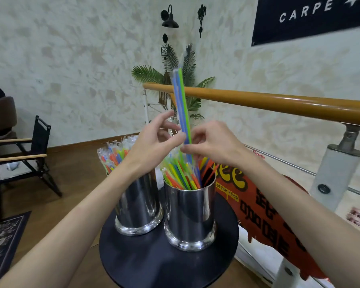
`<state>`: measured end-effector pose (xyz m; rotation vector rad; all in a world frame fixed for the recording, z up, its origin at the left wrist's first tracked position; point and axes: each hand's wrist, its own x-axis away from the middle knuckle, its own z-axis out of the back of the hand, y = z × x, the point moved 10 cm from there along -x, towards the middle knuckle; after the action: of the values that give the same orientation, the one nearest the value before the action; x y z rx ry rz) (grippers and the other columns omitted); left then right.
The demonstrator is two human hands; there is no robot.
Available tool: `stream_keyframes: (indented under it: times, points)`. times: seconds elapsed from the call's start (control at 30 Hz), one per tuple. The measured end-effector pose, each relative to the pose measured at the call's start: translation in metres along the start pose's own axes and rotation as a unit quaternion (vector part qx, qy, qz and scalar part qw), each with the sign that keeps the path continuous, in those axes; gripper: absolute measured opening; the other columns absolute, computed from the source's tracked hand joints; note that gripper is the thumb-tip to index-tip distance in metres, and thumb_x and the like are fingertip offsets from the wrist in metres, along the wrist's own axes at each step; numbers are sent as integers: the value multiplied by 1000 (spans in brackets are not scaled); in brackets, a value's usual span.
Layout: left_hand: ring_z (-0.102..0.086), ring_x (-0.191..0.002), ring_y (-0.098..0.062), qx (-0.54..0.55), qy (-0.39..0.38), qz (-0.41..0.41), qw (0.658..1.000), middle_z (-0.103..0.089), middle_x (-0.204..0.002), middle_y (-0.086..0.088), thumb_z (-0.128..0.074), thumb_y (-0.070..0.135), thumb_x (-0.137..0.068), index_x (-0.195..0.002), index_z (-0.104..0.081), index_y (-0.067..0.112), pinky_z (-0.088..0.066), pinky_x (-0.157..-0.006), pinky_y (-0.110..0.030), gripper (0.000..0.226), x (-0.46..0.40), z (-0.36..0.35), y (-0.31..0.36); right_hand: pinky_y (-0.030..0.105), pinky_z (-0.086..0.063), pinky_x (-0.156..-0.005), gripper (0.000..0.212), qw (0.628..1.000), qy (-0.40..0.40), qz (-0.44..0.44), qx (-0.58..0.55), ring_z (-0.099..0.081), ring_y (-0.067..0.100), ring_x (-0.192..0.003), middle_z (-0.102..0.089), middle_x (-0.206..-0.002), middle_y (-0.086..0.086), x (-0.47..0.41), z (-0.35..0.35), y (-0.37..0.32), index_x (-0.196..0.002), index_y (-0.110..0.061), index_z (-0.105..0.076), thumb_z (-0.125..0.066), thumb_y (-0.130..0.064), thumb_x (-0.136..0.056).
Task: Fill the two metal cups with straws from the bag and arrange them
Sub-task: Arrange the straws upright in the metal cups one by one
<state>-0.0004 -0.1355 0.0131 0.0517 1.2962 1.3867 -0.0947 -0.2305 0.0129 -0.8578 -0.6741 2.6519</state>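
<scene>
Both metal cups stand side by side on the round black table, and both are already crowded with wrapped straws. The left cup is partly hidden behind the person's left forearm; the right cup holds a loose fan of orange, green and yellow straws. Above it the person holds a few tall straws, blue and green, nearly upright, with their lower ends down among the others in the right cup. The left hand pinches them between thumb and forefinger, its other fingers spread free; the right hand has its fingers curled and pinches the same straws from the other side. No bag is in sight. To do this well, I'd say lower them straight, steadying the bundle so the neighbours don't splay, and let go only once they stand at the same height as the rest
</scene>
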Motion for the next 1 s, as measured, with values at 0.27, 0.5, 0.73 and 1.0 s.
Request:
stream_keyframes:
  times: [0.27,0.5,0.73,1.0]
  points:
    - [-69,-79,-8,8,88,-38,995,-73,-85,1,-66,18,-97,-108,-65,18,-50,-71,-19,11,-12,9,13,18,-46,-61,26,994,-75,-1,76,-61,-1,-59,-70,-71,-3,6,-29,8,-76,-15,-70,-86,-36,-79]
    - [-57,-61,4,-52,15,-17,998,-64,-65,19,-68,15,-95,-88,-70,16,-40,-61,-10,7,-8,-7,-3,43,-62,-80,17,996,-78,7,-34,-76,17,-83,-76,-94,5,21,-3,16,-115,-10,-67,-55,-11,-103]
    - [-51,-58,-5,-191,-73,42,978,-60,-71,6,-74,54,-80,-77,-75,22,-40,-58,-32,32,-4,-25,-29,27,-55,-97,40,971,-238,-8,-19,-69,8,-106,-73,-112,-2,42,-13,9,-117,-12,-69,-61,11,-86]
    - [-54,-64,5,-154,-73,87,981,-57,-73,17,-82,48,-78,-122,-62,20,-38,-61,-21,56,2,-23,-26,26,-60,-83,18,982,-187,-7,36,-71,2,-83,-73,-89,-8,34,-23,19,-99,-16,-73,-81,-10,-84]
